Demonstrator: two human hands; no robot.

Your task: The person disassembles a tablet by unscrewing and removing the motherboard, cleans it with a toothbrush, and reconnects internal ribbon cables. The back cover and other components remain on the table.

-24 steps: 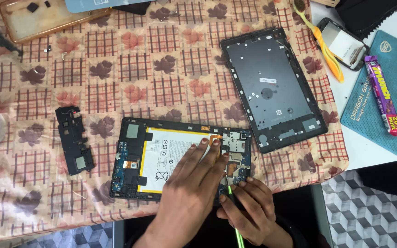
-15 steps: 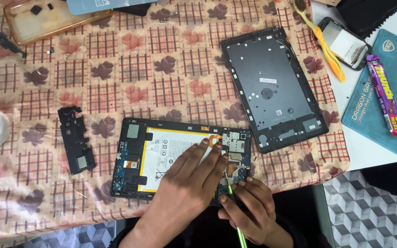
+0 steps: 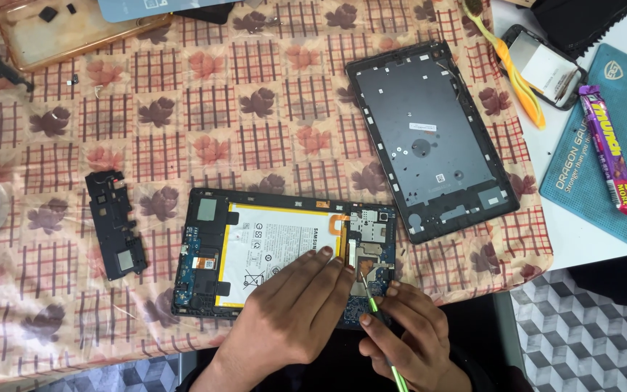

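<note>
Little has moved since the earlier frames: the opened tablet (image 3: 284, 254) is kept at the desk's near edge. It is pressed flat by the left hand (image 3: 292, 312), fingers together. A thin green tool (image 3: 382, 341) is pinched by the right hand (image 3: 408, 334), its tip set on the circuit board (image 3: 371, 250).

A table draped in a beige leaf-and-check tablecloth (image 3: 255, 109) stands over grey cube-patterned floor tiles (image 3: 582, 334), evenly lit throughout.
</note>
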